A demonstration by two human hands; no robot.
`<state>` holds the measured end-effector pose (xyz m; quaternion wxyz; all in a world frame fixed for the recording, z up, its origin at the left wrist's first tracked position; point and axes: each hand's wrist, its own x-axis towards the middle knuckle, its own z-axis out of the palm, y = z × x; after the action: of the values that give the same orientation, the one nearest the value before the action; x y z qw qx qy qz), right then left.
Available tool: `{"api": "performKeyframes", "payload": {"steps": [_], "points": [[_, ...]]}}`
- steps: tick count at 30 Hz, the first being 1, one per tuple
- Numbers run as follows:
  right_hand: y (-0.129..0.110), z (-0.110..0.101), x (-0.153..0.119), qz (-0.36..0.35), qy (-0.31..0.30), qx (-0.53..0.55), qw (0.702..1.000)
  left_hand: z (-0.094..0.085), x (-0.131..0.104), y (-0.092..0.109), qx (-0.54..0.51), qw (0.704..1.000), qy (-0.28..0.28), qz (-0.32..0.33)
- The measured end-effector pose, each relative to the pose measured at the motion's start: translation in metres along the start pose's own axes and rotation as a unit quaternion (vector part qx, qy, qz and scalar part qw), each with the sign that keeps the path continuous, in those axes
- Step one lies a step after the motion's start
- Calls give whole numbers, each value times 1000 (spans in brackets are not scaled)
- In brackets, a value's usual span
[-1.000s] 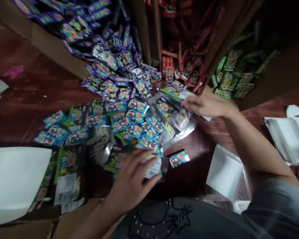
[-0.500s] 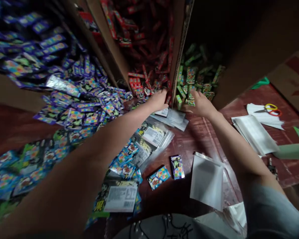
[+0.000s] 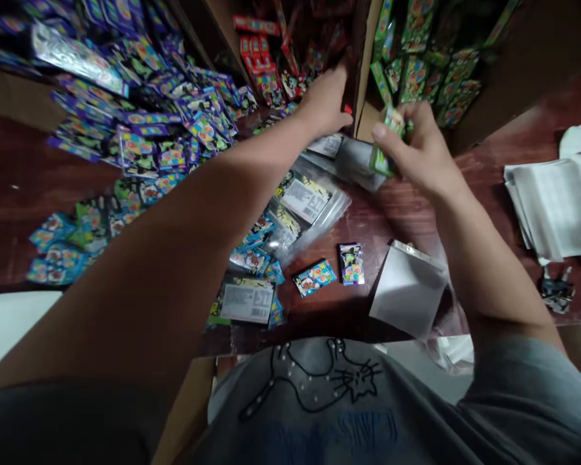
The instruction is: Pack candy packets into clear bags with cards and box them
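My right hand (image 3: 409, 139) is closed around a small green box (image 3: 384, 150), in front of the carton of green boxes (image 3: 414, 81). At the mouth of the carton of red boxes (image 3: 266, 74), my left hand (image 3: 325, 103) is curled with its fingertips hidden. A bit of a red box (image 3: 348, 110) shows at its thumb; most of it is out of sight. Below the hands, a blue box (image 3: 314, 278) and a purple box (image 3: 352, 264) lie side by side on the dark red table (image 3: 326, 313).
Purple packets (image 3: 174, 123) spill from a carton at the left. Clear bags with printed cards (image 3: 306, 200) overlap blue packets (image 3: 252, 258). A white pouch (image 3: 409, 290) lies near the front edge. White sheets (image 3: 554, 206) and keys (image 3: 558, 289) are at the right.
My right hand has drawn back from the green carton and now holds a green box. My left hand remains at the red carton. The camera view has tilted down.
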<state>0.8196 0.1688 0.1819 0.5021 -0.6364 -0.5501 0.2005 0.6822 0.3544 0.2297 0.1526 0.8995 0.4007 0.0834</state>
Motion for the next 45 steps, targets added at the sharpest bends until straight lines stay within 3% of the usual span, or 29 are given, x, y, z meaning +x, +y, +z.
{"api": "performKeyframes", "payload": {"steps": [3,5,8,11,13,14,16,18,21,24,27,30,32,34,36,38,42,45], "points": [[-29,-7,-110,85,-131,100,983,-11,-20,5,-2,999,45,-17],[-35,-7,-179,182,-155,135,962,-23,-46,1,-8,997,78,1],[-37,-3,-249,302,-52,228,924,-36,-104,-1,-63,994,49,78],[-37,4,-281,365,28,309,878,-28,-170,14,-151,971,-85,167],[-37,4,-291,371,31,304,877,-9,-206,29,-211,945,-176,175],[-37,1,-294,360,20,270,893,2,-219,37,-239,935,-205,166],[-39,-11,-299,317,-12,116,941,24,-233,49,-269,924,-231,141],[-41,-27,-299,250,-40,-97,963,39,-234,57,-249,927,-243,139],[-44,-44,-288,104,-106,-295,944,47,-222,63,-206,923,-294,142],[-39,-45,-270,-2,-195,-348,917,50,-215,67,-212,910,-330,133],[-26,-45,-258,-6,-228,-356,906,48,-224,73,-240,914,-290,154],[-12,-62,-256,-49,-224,-333,915,37,-248,84,-237,938,-166,192],[-3,-78,-258,-92,-232,-309,918,30,-267,92,-203,944,-82,248],[5,-90,-262,-111,-244,-295,917,29,-282,93,-168,923,-40,343],[11,-95,-266,-107,-241,-290,920,39,-289,89,-132,894,-17,429],[16,-94,-270,-93,-218,-282,930,58,-291,82,-80,879,14,470],[21,-79,-275,-51,-168,-277,945,98,-292,79,46,887,14,459],[24,-66,-276,-9,-161,-295,942,101,-295,85,111,902,-39,416]]}}
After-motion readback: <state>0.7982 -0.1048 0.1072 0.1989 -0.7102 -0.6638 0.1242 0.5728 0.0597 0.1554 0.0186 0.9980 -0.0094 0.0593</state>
